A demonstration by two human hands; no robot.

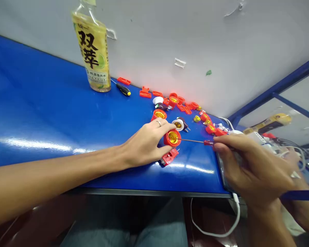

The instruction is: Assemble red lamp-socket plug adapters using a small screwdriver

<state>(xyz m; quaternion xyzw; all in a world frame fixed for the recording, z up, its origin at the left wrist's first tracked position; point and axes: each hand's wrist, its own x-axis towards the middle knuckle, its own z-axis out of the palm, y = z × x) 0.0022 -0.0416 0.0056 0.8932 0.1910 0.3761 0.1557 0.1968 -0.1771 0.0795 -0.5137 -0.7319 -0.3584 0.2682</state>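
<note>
My left hand (150, 140) grips a red lamp socket (166, 139) with a brass threaded inside, thumb and fingers around its side, on the blue table. In my right hand (247, 164) is a thin screwdriver (193, 140) with a dark red handle. Its shaft points left and its tip meets the socket's mouth. Just below the socket lies a red plug piece (170, 157) with metal prongs. Beyond my left fingers sit another red socket (159, 114) and a white-rimmed socket with a dark plug (179, 124).
A yellow drink bottle (95, 55) stands at the back left, beside a black-and-yellow screwdriver (123, 90). Several red plastic parts (145, 93) lie along the wall. On the right are white cables (296, 149), a dark flat device (222, 171) and another person's hand (292, 159).
</note>
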